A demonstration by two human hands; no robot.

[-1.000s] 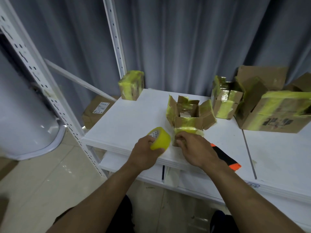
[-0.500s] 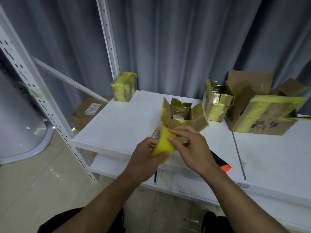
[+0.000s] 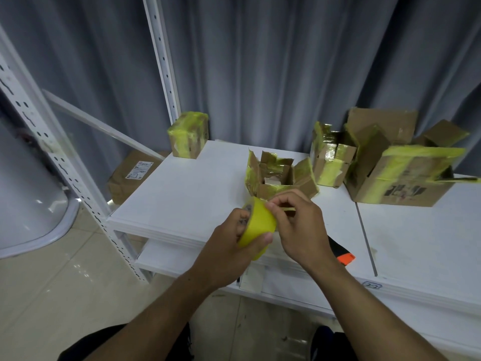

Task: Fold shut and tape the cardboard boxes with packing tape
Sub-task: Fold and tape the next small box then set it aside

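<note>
Yellow tape roll (image 3: 260, 223) is held tight in the left hand (image 3: 226, 256); the right hand (image 3: 302, 230) pinches its loose end.

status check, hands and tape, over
Left hand grips the yellow tape roll; right hand pinches its loose end. Open box just behind, flaps up, not yet shut. Nothing between hands and box.

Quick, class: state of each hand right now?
Left hand: closed, gripping the yellow tape roll.
Right hand: closed, pinching the roll's loose tape end.
</note>
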